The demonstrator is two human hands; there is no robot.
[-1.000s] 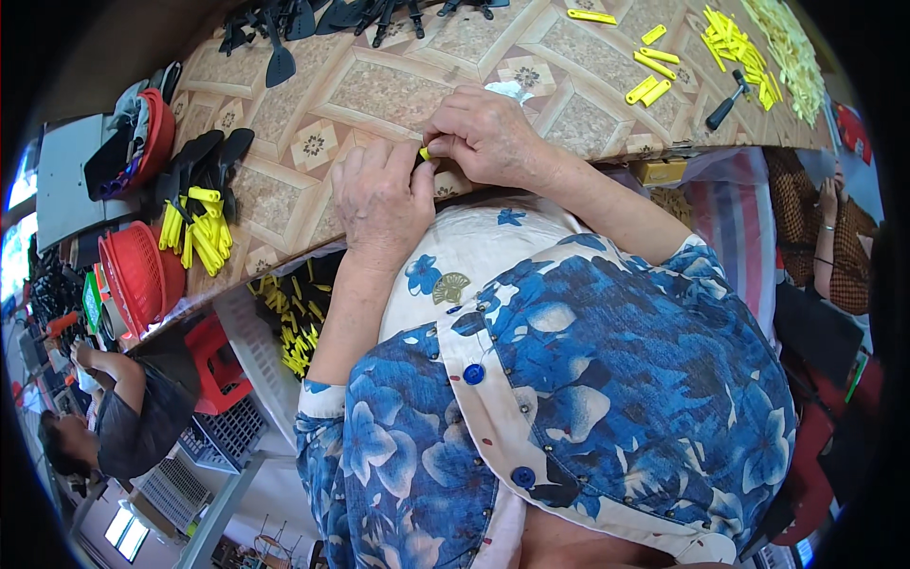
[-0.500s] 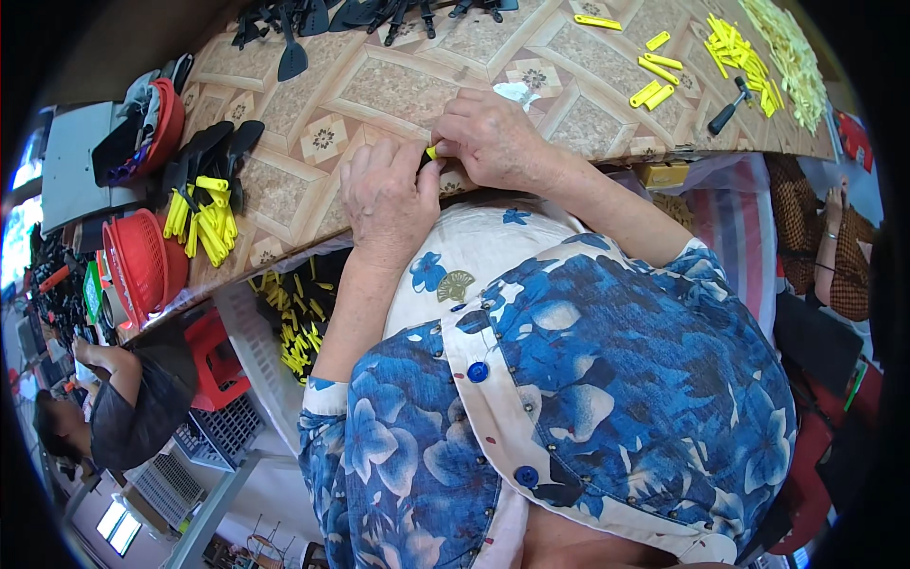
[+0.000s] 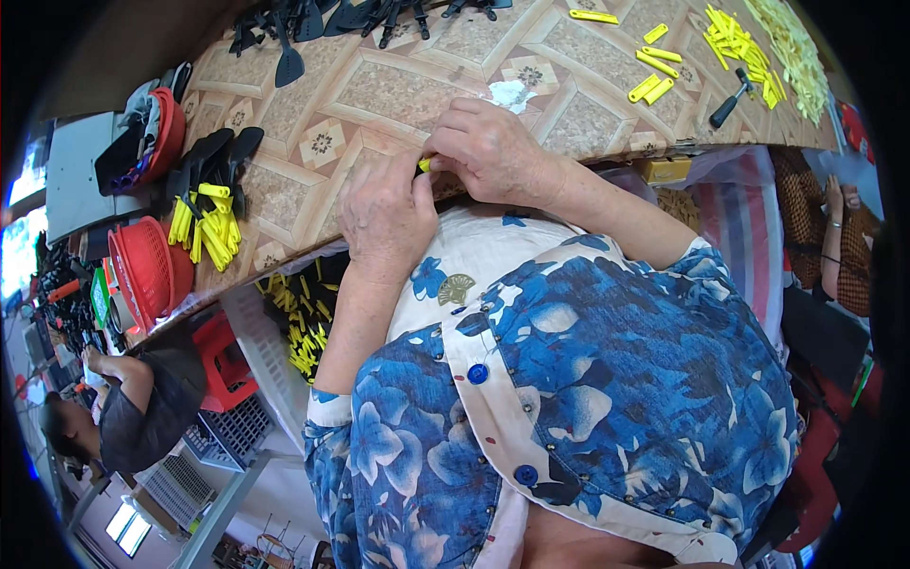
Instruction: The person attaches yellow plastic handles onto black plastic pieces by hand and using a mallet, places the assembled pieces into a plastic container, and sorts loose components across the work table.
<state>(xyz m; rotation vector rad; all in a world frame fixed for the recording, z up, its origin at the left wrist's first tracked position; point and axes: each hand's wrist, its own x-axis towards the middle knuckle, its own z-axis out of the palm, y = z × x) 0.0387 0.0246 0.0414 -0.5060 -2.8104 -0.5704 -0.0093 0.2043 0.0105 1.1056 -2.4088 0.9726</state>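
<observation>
Close together at the table's near edge, both my hands are closed around a small yellow piece. Only a short yellow end [image 3: 424, 165] shows between the fingertips, with something dark beside it; the rest is hidden. My left hand [image 3: 387, 211] grips it with curled fingers and thumb. From the other side, my right hand [image 3: 495, 156] pinches it. A white crumpled scrap [image 3: 512, 95] lies just beyond the right hand. To the left, black spatulas with yellow handles [image 3: 216, 228] are heaped near the table's edge.
Far right on the table [image 3: 398, 90] are loose yellow handles [image 3: 654, 90], a black-handled tool [image 3: 730, 100] and a pile of pale yellow strips [image 3: 791, 57]. Black spatulas [image 3: 289, 66] line the far edge. Red baskets [image 3: 142, 270] stand left. Below, a crate holds yellow-and-black pieces [image 3: 305, 332]. Another person [image 3: 142, 398] sits left.
Both hands stay together on the yellow piece; its visible end has shifted slightly left and down. The whole view has tilted a little.
</observation>
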